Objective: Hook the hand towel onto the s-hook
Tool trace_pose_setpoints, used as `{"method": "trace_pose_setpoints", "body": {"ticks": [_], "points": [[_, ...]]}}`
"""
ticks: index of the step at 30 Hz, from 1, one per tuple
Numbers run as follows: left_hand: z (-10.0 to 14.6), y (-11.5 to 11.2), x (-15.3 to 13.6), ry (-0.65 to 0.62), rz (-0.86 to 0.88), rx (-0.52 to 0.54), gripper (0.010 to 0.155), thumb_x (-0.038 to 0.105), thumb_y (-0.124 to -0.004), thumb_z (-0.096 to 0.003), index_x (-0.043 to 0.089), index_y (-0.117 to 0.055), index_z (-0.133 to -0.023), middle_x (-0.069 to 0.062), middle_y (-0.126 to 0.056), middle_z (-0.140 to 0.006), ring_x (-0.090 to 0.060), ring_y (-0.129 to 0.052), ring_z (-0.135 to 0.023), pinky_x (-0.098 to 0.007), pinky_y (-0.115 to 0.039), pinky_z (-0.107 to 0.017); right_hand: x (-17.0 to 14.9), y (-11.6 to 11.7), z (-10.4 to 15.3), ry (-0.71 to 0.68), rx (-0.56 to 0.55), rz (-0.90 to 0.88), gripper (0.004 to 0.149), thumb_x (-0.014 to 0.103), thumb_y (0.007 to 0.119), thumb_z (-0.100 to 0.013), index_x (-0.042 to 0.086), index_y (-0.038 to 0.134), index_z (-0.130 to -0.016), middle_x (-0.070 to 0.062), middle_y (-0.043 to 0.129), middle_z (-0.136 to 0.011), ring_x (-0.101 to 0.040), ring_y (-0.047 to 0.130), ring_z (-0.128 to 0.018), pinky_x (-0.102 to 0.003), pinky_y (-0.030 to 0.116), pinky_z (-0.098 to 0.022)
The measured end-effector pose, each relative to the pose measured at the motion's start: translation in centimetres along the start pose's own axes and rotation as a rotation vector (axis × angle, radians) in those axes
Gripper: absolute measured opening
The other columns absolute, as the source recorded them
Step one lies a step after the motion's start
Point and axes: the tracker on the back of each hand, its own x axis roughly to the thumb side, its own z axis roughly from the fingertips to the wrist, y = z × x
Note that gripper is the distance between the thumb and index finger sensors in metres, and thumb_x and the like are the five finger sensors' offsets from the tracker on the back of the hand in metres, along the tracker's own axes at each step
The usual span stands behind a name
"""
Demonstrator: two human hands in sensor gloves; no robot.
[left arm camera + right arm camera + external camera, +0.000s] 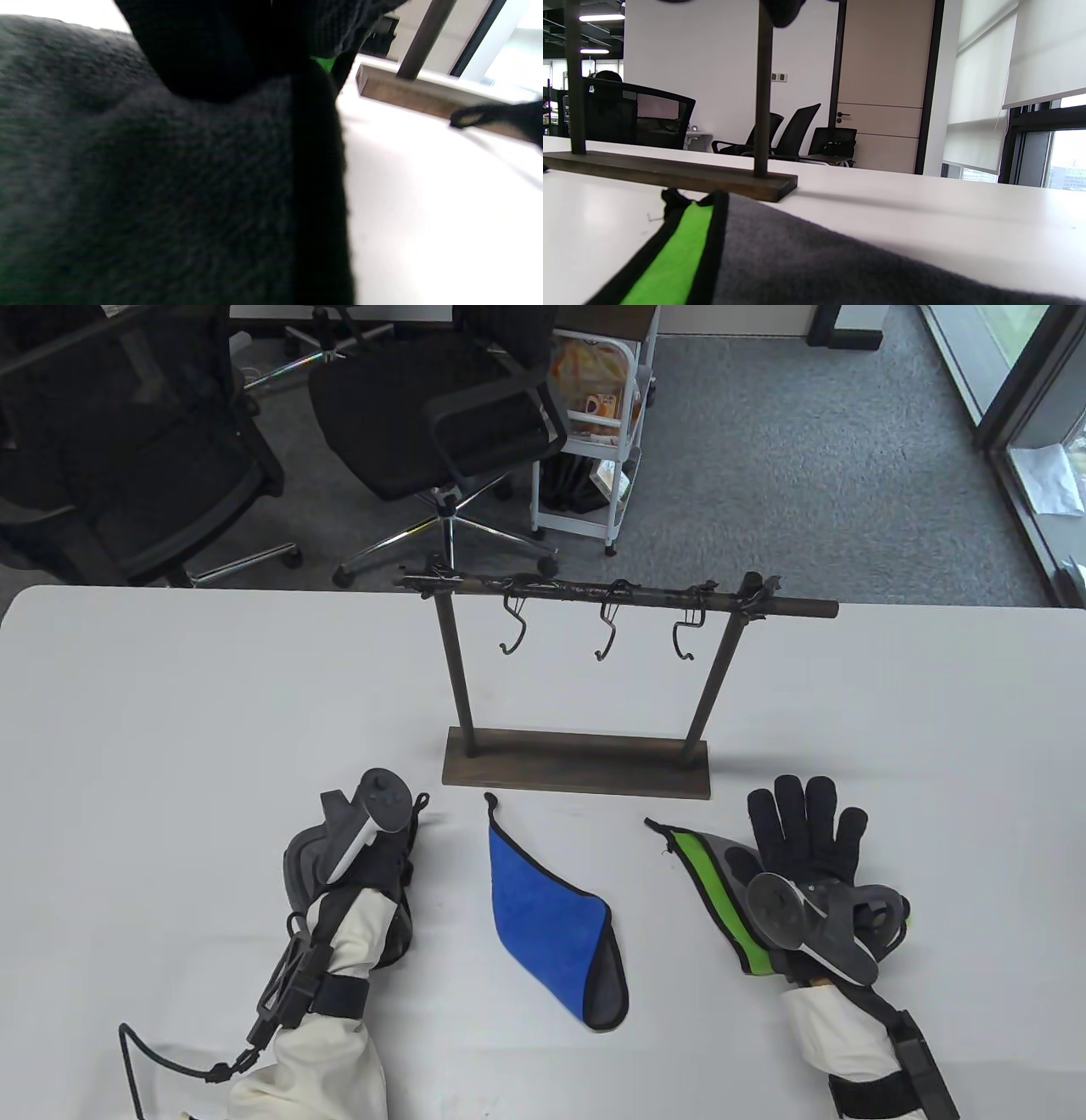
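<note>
Left hand [373,848] is lying on the table [170,712] at the near left, with a tracker on its back; its fingers are tucked out of sight, so whether it is open or closed cannot be told, and it is showing no towel in its grasp. Just to its right, the blue towel [547,920] is resting flat, apart from both hands, its long axis running from a pointed corner with a hanging loop [489,802] near the rack down toward the person. Behind it, the rack [577,770] is standing upright on its wooden base, carrying three hooks along its bar: the left hook [512,628], the middle hook [606,632] and the right hook [685,634], all bare. Farther right, the green-edged towel [721,891] is lying with its pointed corner aimed at the rack's base, seen close in the right wrist view [670,254]. Right hand [802,836] is resting palm-down on this towel with its fingers spread wide and flat, pressing rather than gripping. Judged from this layout, the right hand is the nearer one to a towel, the hooks are lying ahead and slightly leftward above it, and the coming move is likely calling for a pinch at the towel's far corner.
</note>
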Motion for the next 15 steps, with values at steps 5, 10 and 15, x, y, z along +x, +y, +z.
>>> {"method": "trace_pose_setpoints", "body": {"ticks": [5,10,15], "points": [[0.7,1.0,-0.1,-0.046,0.061,0.135,0.039,0.030,-0.077,-0.0500,0.027,-0.081,-0.089,-0.008,-0.097,-0.088,-0.012,-0.106,-0.057,-0.016,-0.096,-0.034,0.0,0.0,0.0,0.001,0.007,-0.002,0.068,0.050,0.048,-0.058,0.016,0.035,-0.115,-0.017,0.019,-0.120,-0.040,0.003,-0.104,-0.064,0.007,-0.069],[1.5,2.3,0.4,-0.109,0.164,0.222,0.040,0.030,-0.077,-0.0498,0.028,-0.080,-0.089,-0.005,-0.099,-0.084,-0.010,-0.106,-0.055,-0.014,-0.096,-0.033,0.1,0.0,0.0,0.000,0.010,-0.003,0.068,0.050,0.048,-0.058,0.015,0.035,-0.115,-0.017,0.019,-0.120,-0.040,0.004,-0.104,-0.064,0.007,-0.069],[2.5,4.7,1.1,-0.158,0.305,0.313,0.042,0.029,-0.076,-0.0510,0.029,-0.081,-0.093,-0.003,-0.097,-0.084,-0.012,-0.104,-0.058,-0.017,-0.095,-0.035,0.1,0.0,-0.1,-0.001,0.013,-0.004,0.068,0.050,0.048,-0.058,0.015,0.036,-0.115,-0.017,0.020,-0.120,-0.040,0.004,-0.104,-0.064,0.007,-0.069]]}}
